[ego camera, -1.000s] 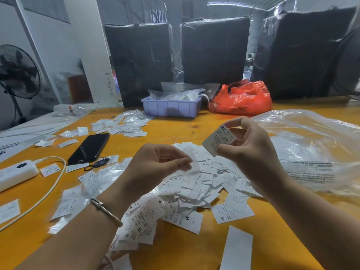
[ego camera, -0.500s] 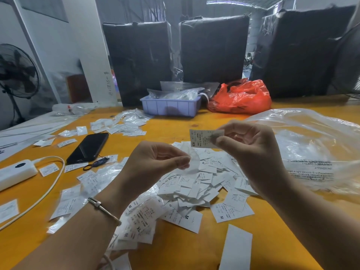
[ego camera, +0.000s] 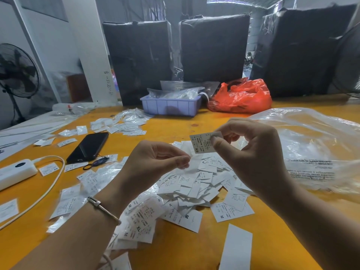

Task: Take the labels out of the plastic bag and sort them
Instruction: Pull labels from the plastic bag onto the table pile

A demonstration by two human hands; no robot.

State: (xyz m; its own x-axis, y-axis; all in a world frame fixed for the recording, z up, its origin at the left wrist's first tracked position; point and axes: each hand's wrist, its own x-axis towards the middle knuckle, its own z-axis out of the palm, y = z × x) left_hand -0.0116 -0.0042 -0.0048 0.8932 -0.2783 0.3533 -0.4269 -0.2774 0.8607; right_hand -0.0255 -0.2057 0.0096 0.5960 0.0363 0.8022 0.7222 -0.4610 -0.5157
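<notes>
Pinching XS label (ego camera: pixel 204 142) edge, right hand (ego camera: pixel 251 152); left hand (ego camera: pixel 155 164) pinching seemingly clear sleeve (ego camera: pixel 191 163), above label pile (ego camera: pixel 194 184).

One head-worn view looks forward and down (close) over the table (ego camera: pixel 175 250).

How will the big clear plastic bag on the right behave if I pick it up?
The clear plastic bag looks thin and crumpled, so probably floppy and very light. Its glossy film may slip between fingers.
</notes>
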